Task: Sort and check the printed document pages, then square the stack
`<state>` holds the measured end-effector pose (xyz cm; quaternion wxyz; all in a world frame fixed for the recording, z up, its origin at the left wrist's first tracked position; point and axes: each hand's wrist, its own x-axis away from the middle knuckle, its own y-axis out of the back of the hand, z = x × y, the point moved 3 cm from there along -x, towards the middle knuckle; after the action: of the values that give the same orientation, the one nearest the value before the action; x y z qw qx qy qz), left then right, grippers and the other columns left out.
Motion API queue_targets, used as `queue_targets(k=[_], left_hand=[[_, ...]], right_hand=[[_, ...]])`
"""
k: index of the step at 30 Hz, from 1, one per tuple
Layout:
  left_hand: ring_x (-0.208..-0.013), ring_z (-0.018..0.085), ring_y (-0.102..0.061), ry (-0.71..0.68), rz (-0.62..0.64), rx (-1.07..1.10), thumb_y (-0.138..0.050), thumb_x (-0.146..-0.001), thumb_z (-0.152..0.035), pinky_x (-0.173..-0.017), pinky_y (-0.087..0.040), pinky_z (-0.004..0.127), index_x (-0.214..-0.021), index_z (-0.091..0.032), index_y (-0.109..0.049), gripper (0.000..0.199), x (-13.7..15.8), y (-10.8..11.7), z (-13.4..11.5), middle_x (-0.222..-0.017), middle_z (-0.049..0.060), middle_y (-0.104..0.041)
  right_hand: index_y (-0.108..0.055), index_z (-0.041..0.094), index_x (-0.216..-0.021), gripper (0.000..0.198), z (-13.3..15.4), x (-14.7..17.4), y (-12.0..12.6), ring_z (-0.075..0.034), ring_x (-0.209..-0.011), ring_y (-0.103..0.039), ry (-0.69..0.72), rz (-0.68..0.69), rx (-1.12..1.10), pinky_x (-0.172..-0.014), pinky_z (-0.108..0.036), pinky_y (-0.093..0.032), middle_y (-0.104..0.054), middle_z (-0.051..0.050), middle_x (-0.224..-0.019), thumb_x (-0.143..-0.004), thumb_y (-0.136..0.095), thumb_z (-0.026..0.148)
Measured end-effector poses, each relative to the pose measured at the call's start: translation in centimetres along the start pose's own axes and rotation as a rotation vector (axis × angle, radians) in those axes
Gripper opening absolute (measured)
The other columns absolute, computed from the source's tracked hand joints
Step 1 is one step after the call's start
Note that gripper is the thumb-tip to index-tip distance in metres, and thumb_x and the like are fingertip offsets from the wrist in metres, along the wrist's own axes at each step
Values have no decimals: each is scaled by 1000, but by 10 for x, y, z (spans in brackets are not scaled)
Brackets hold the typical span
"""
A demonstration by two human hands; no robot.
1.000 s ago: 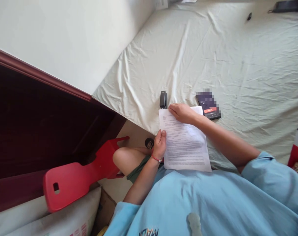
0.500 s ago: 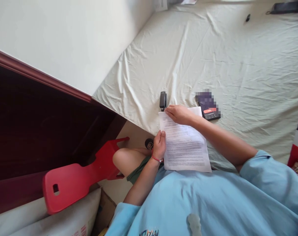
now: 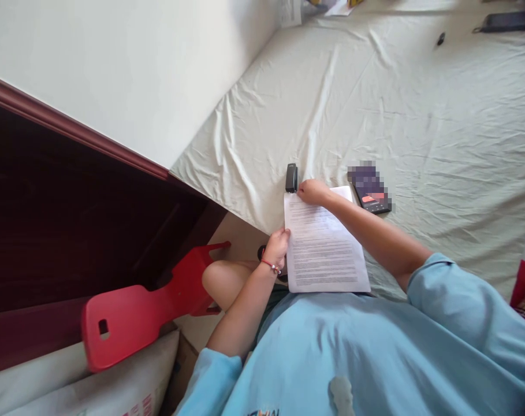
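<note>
Printed sheets of paper (image 3: 323, 254) lie at the near edge of the bed, close to my shirt. My left hand (image 3: 277, 247) is closed on their left edge, thumb on top. Curled at the top edge is my right hand (image 3: 313, 192); its fingers seem to pinch the paper there, though the fingertips are partly hidden. Just left of these fingers, at the sheets' top left corner, stands a black stapler (image 3: 291, 177). Whether the right fingers touch it I cannot tell. To the right of the right wrist lies a phone (image 3: 369, 188) with a partly blurred screen.
A pale, wrinkled sheet covers the bed (image 3: 418, 115). On its far side are a small black object (image 3: 440, 39) and a dark case (image 3: 509, 22). A red plastic chair (image 3: 123, 323) stands at my left, beside white sacks (image 3: 97, 381) and dark wooden furniture (image 3: 71, 214).
My right hand has drawn its outstretched fingers in from the paper's top left corner and curled them slightly farther right. My left hand still grips the left edge. The view has shifted slightly.
</note>
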<state>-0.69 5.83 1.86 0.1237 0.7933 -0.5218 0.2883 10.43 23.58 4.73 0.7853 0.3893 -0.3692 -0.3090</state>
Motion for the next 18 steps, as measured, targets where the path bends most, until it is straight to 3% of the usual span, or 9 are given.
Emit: queue_targets(k=[3,7,18], left_hand=[[-81,25,-71,89,-67,19,-67,-74,-17,-83,-55,36,-70,-15,-64,5,-5,0,-7,-64,5,-67],[-72,24,-70,173,-112,45,-62,-72,-13,-76,-57,37,-65,-14,-63,7,-12,0,-9,-58,5,-63],[-80,27,-71,165,-91,120,-65,-68,-12,-79,-58,39,-67,-14,-64,2,-21,-5,-10,-59,6,-63]], right_hand=[[-75,13,-112,33,3,-7,3,-28,-106,-68,-45,26,8,-85,-31,-51,-74,-17,-116,-95,-49,23],[-75,12,-114,32,5,-14,4,-29,-103,-70,-69,27,13,-82,-33,-53,-74,-19,-117,-91,-55,21],[-75,12,-111,32,-2,-19,11,-32,-95,-70,-57,-10,28,-79,-38,-54,-75,-21,-106,-89,-57,24]])
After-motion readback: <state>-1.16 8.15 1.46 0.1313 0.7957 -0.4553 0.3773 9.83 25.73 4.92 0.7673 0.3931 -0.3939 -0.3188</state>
